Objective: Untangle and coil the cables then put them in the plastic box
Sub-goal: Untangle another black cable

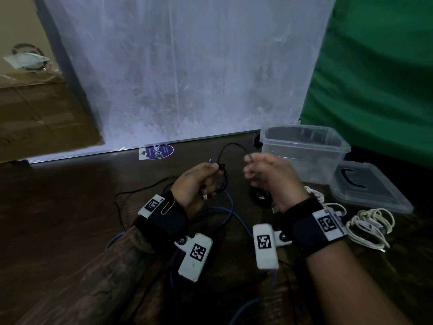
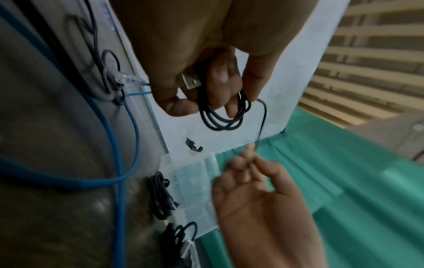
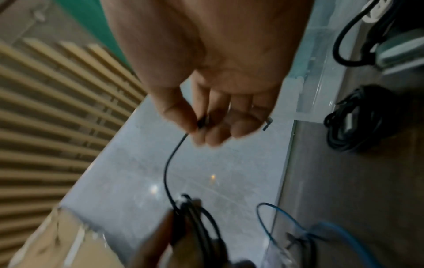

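Hands work above a dark table [image 1: 70, 207]. The left hand [image 1: 196, 184] has its fingers curled round a small coil of the black cable [image 2: 220, 116], and a silver plug [image 2: 189, 82] pokes out by the thumb. The right hand [image 1: 269, 174] pinches the loose end of the same black cable between thumb and fingertips [image 3: 183, 117]. A short arc of cable runs from one hand to the other. The plastic box [image 1: 304, 151] stands open just behind the right hand, with its lid [image 1: 372, 188] lying beside it. A blue cable [image 1: 234, 214] loops on the table under the hands. A white cable bundle [image 1: 370, 226] lies near the right wrist. Another coiled black cable [image 2: 160, 197] rests next to the box.
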A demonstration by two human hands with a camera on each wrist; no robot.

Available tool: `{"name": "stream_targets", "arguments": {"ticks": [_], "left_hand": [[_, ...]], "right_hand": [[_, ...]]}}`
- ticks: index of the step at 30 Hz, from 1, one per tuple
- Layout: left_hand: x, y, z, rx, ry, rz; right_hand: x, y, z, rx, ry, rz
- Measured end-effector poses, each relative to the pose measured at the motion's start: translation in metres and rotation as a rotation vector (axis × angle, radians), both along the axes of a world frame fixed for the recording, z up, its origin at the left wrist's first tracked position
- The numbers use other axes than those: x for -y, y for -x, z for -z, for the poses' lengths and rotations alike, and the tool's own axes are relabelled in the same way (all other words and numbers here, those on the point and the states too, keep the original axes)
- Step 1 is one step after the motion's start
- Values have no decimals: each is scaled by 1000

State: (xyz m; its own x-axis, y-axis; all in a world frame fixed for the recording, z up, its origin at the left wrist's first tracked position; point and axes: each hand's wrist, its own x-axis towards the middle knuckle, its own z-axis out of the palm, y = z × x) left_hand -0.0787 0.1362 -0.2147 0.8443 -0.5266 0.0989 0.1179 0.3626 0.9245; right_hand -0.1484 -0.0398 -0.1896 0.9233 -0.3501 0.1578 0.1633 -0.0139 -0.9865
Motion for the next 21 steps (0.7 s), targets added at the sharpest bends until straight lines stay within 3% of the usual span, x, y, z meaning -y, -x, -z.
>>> {"name": "stream_targets", "arguments": {"ticks": [3, 7, 13, 17, 21], "left_hand": [[1, 1, 1, -20, 49, 49], [3, 4, 2, -42, 78, 111], [3, 5, 6, -65, 81, 94], [4, 5, 5, -39, 76, 52], [9, 9, 7, 78, 67, 64]], "right_hand": [[-14, -2, 11, -90, 165, -78], [-20, -2, 12, -65, -21, -110], [-31, -1, 12, -2, 96, -135], [-34, 0, 17, 72, 37, -293], [-32, -3, 17, 58, 200, -137]]}}
